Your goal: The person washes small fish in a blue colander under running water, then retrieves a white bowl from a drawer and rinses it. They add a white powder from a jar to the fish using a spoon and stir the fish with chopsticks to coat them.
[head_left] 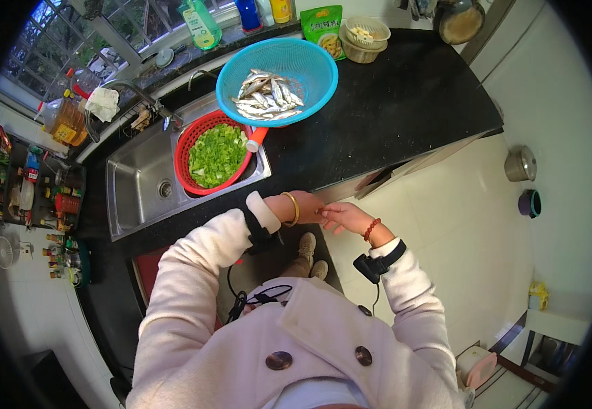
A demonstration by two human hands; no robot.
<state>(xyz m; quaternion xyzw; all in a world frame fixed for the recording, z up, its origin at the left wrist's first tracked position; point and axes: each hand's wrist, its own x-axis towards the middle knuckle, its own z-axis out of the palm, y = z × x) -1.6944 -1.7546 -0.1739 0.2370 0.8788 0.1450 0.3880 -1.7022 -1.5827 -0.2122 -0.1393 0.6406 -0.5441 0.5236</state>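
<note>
My left hand (304, 206), with a gold bangle at the wrist, is in front of the counter's front edge. Its fingers are mostly hidden from above. My right hand (346, 217), wearing a red bead bracelet, meets it at the fingertips; whether anything small is between them cannot be made out. Beyond them, a red plastic basket (179, 171) of chopped green vegetables (217, 156) rests over the right part of the steel sink (132, 168). A blue plastic colander (321, 97) holding several small silvery fish (268, 97) stands behind it, overlapping its rim.
The black countertop (398, 102) extends right, with a green food packet (322, 30) and a small strainer (360, 48) at the back. An orange-red handle (258, 138) juts out under the colander. Below the counter, a cabinet door (403, 171) stands ajar. A faucet (137, 89) arches over the sink.
</note>
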